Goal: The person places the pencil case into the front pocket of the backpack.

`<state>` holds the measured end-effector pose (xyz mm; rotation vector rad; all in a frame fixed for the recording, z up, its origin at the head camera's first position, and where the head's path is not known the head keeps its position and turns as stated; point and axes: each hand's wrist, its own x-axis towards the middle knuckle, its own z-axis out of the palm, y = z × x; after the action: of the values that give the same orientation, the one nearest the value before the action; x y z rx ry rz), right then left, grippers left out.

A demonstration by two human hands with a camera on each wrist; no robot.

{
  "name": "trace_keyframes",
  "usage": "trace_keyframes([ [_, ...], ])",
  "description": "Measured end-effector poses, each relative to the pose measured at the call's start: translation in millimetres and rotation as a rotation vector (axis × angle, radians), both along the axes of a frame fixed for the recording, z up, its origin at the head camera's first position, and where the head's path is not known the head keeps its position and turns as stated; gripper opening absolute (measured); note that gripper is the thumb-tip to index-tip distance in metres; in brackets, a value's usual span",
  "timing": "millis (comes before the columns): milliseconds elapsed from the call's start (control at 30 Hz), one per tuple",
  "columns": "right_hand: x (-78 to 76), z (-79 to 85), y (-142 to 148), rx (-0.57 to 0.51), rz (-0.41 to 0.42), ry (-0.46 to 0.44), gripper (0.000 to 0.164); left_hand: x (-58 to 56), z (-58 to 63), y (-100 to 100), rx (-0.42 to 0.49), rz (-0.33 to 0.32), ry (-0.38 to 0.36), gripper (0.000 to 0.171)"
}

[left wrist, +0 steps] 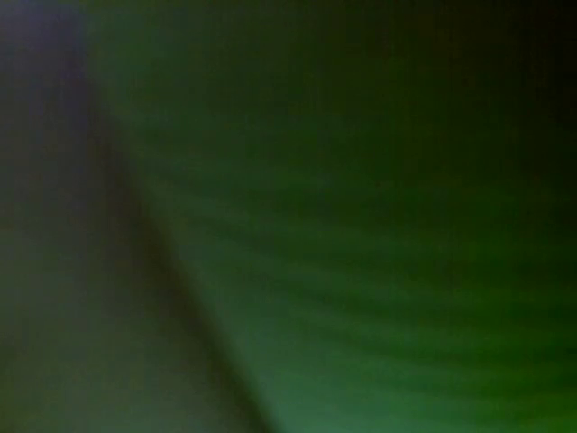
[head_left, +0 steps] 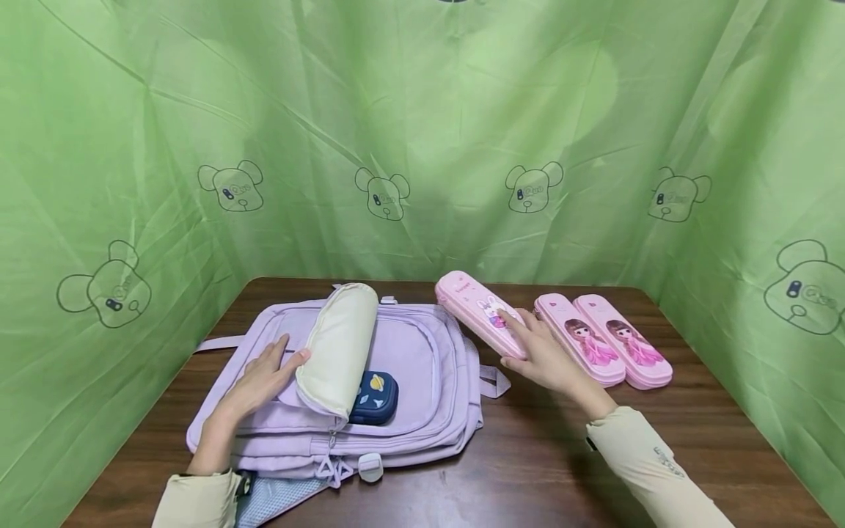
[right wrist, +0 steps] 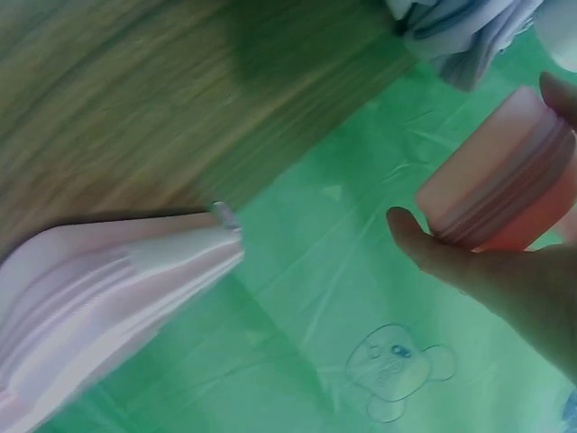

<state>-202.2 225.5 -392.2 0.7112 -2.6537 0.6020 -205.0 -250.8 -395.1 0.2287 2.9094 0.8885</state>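
A lilac backpack (head_left: 403, 330) lies on the table, its cream-lined flap (head_left: 339, 345) folded back. A navy case with planet pictures (head_left: 376, 396) pokes out from beside that flap. My left hand (head_left: 264, 374) rests on the backpack with extended fingers, the thumb touching the flap's edge. Right of the backpack, my right hand (head_left: 538, 352) grips a pink pencil case with a rabbit picture (head_left: 478, 308), tilted above the table. In the right wrist view, thumb and fingers hold the pencil case (right wrist: 505, 171) across its sides. The left wrist view is too dark and blurred to show the hand.
Two pink pencil cases with a doll picture (head_left: 581, 337) (head_left: 623, 341) lie side by side at the right of the brown table (head_left: 561, 455). Green curtains with bear drawings (head_left: 462, 147) surround the table. A strap (head_left: 491, 381) sticks out from the backpack's right side.
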Motion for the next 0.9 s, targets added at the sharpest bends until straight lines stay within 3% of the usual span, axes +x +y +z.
trace_keyframes([
  [300, 1.3, 10.5, -17.1, 0.008, 0.105, -0.055, 0.081, -0.3, -0.8, 0.9, -0.017, 0.003, 0.012, 0.085],
  [600, -2.4, 7.6, -29.2, 0.036, 0.268, -0.191, 0.08, -2.1, -2.9, -0.6, -0.017, 0.002, 0.016, 0.085],
  [900, -10.0, 10.8, -41.0, 0.077, 0.357, -0.199, 0.079, -2.0, -2.5, -0.8, -0.008, 0.006, 0.01, 0.086],
])
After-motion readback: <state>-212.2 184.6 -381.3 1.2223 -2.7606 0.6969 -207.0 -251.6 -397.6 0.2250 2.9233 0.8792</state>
